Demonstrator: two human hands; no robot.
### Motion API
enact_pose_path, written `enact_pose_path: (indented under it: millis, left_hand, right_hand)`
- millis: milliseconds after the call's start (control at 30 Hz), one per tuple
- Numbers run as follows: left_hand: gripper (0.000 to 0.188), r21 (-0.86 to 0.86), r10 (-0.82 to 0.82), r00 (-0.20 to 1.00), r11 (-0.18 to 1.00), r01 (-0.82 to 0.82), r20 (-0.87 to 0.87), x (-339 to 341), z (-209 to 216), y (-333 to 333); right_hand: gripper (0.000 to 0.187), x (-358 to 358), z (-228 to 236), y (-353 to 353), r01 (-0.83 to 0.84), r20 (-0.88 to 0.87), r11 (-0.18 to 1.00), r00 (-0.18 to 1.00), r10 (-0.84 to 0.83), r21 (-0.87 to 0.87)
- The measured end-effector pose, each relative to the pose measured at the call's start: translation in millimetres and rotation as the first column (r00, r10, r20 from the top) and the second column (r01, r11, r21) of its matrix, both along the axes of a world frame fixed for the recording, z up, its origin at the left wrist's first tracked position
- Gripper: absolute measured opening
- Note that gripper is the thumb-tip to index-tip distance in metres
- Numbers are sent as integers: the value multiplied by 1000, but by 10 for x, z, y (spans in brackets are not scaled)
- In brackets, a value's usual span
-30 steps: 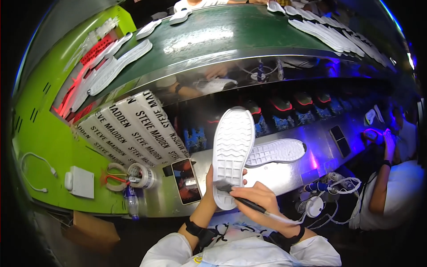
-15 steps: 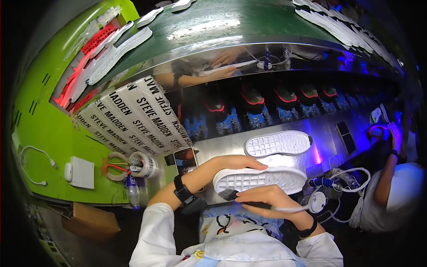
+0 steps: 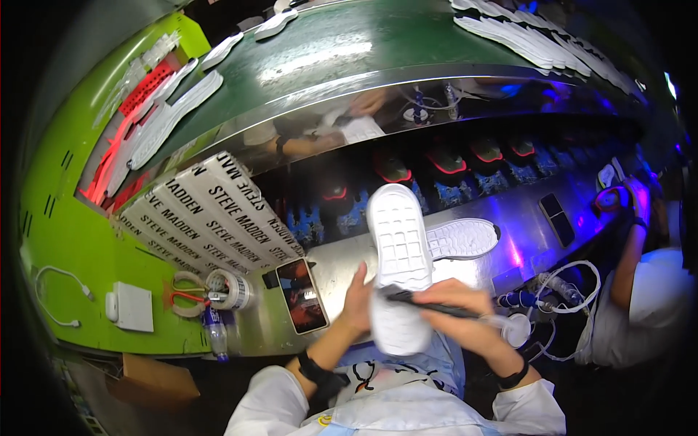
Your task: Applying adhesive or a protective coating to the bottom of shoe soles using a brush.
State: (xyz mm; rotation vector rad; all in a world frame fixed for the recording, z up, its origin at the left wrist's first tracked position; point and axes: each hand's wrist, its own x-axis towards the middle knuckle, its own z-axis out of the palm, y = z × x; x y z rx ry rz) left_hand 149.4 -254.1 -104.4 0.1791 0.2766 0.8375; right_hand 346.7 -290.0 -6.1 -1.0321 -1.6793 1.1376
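Note:
A white shoe sole with a gridded inner side stands nearly lengthwise before me, its near half smooth-looking and blurred. My left hand holds it at the left edge; some of its fingers are hidden behind the sole. My right hand is closed around a brush with a black handle, and its dark bristles touch the sole's middle. A pale tube runs from the handle's rear end. Behind and to the right, a second white sole lies on the metal bench, partly covered by the held one.
Left of my hands lie a phone, a tape roll and a printed box. White soles rest on the green belt above. Right, coiled tubing and a dark case sit near another person's arm.
The held sole has turned from crosswise to nearly lengthwise, its far end now raised over the bench. My left hand has moved from its far edge to its left side, uncovering the phone.

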Motion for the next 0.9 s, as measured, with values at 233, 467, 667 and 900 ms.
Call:
enact_pose_path:
  millis: [233,467,667,900]
  left_hand:
    - [78,-256,293,899,942,-215,324,293,-269,-213]
    - [77,6,200,896,975,-221,396,228,-100,-90]
    - [74,11,246,877,961,-275,413,150,-27,-104]
    - [76,30,209,958,975,-219,197,-31,77,-138]
  right_hand:
    - [24,-502,-117,-39,135,329,891,897,-296,434]
    - [27,-531,-199,-140,75,300,904,929,-217,420]
    - [26,-389,-193,-72,32,118,956,991,-69,291]
    - [28,-294,-173,-216,-275,314,854,939,140,441]
